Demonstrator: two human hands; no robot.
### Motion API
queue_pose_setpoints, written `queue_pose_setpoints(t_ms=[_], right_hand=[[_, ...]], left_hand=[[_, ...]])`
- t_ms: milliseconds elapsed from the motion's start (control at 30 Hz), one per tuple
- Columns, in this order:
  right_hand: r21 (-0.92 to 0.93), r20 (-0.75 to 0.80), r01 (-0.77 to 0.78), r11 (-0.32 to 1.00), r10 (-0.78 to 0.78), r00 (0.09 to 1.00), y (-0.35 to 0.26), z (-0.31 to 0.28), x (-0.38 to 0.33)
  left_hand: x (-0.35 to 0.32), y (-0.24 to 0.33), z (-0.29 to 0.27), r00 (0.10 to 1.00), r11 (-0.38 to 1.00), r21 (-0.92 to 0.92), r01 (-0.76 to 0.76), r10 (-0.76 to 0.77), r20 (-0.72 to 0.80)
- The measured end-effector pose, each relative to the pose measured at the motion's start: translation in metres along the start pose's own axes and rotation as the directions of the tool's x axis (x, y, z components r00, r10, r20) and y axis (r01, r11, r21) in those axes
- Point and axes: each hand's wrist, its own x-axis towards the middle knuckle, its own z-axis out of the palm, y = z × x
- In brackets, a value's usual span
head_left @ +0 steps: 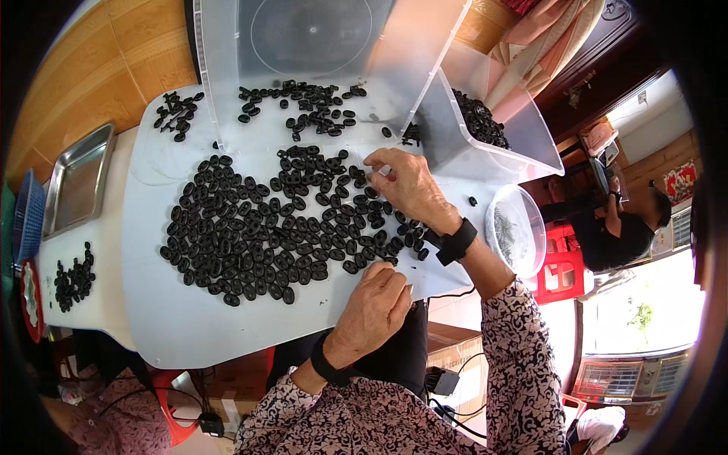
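Observation:
A wide spread of small black oval pieces point(250, 227), many with two holes, covers the middle of the pale board point(182, 326). At the spread's right side, my right hand point(413, 189) hovers over the pieces. Its thumb and forefinger are bent with a gap between them, and I see nothing held there. Nearer to me, by the spread's front right edge, my left hand point(373, 312) has its fingers curled and pressed together. Whatever they hold, if anything, is hidden.
A clear plastic bin point(311, 38) lies open at the back with more pieces. Another bin point(516, 155) holds black parts at the right, beside a round clear tub point(523, 262). A metal tray point(80, 182) is at left. Other people point(618, 227) sit nearby.

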Motion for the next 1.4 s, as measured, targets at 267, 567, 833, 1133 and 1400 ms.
queue_pose_setpoints(t_ms=[267,567,833,1133,1400], right_hand=[[-0.151,0.045,0.109,0.983,-0.103,0.994,0.009,0.004,0.02],[-0.246,0.16,-0.018,0.969,0.059,0.985,0.0,0.009,0.029],[-0.325,0.149,-0.028,0.945,0.08,0.986,-0.004,0.017,0.029],[-0.292,0.161,0.044,0.955,0.004,0.987,-0.012,0.015,0.022],[-0.184,0.063,0.07,0.98,-0.06,0.996,-0.023,0.002,0.001]], left_hand=[[-0.001,-0.001,0.001,1.0,1.0,-0.009,0.001,-0.001,-0.02],[-0.001,0.0,0.002,1.0,0.999,0.03,0.011,-0.011,-0.005],[-0.001,0.002,0.001,1.0,0.999,0.039,0.011,-0.011,-0.004],[-0.001,0.0,0.001,1.0,0.999,0.041,0.001,0.0,-0.022],[-0.002,-0.003,0.002,0.999,1.0,0.004,0.015,-0.015,-0.028]])
